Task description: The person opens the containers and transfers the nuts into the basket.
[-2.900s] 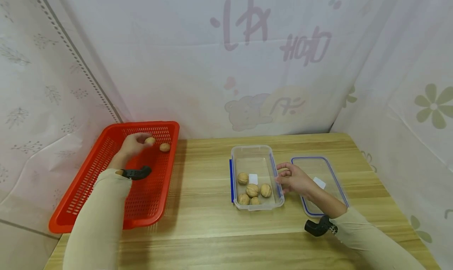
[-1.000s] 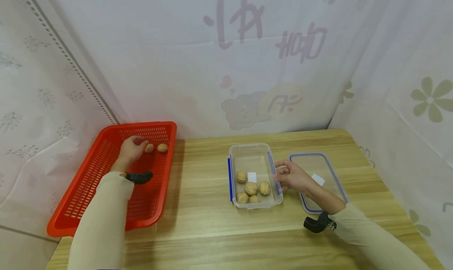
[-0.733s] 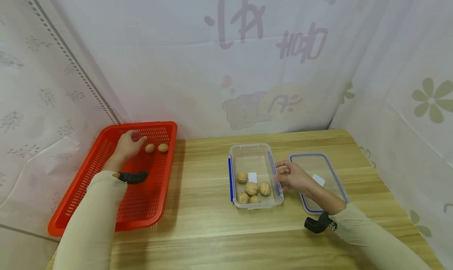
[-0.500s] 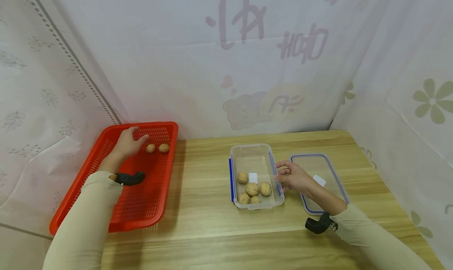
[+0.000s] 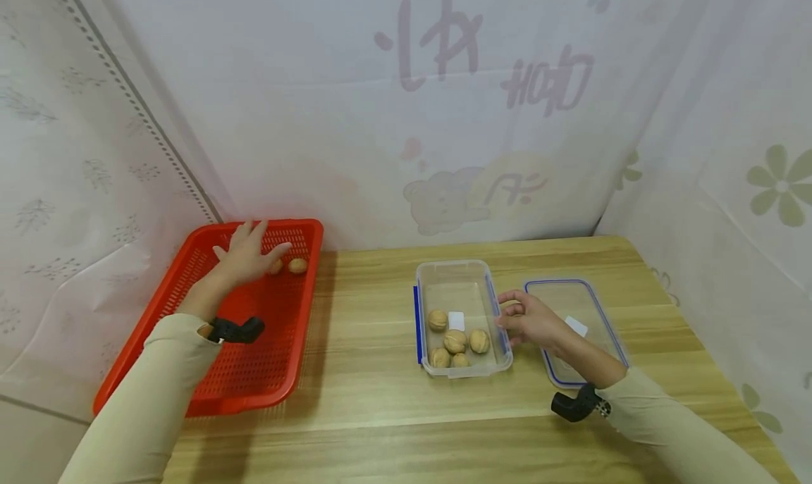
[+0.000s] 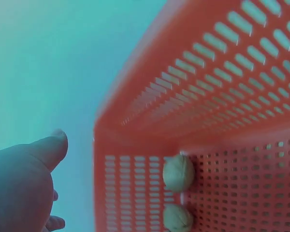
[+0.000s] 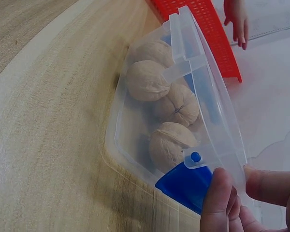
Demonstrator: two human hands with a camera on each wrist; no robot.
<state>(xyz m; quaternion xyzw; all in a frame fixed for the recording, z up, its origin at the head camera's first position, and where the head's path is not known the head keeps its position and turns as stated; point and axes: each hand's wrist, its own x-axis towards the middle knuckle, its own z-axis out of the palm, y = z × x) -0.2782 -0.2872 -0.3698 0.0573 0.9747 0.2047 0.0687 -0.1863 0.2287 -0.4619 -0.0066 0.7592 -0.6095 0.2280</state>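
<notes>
In the head view, we see the left hand [image 5: 244, 260] at centre left with its fingers spread wide and nothing in its hold, above the far part of a red rectangular plastic basket [image 5: 247, 401] with slotted walls. Two round tan walnuts [image 5: 297, 265] lie near the basket's far right corner, one partly covered by the left thumb, the other just beside it. Right of the frame's centre, a clear rectangular plastic box [image 5: 447, 287] stands without its cover on the light wood-grain table [image 5: 380, 420]; we count five walnuts in its lower part, near a small white square label [image 5: 456, 321]. The right hand [image 5: 533, 322] is at the box's right wall, and a clear flat lid [image 5: 567, 301] with a blue edge lies on the table beyond it, partly under the forearm. In the left wrist view, we see the left hand at the lower left, thumb extended, apart from the pair of walnuts at the bottom centre, which rest against the slotted end wall. In the right wrist view, we see the right hand at the lower right pinching the box rim between thumb and fingers, next to a blue plastic latch [image 7: 186, 186]. Four walnuts show through the box wall near the middle of the frame.
</notes>
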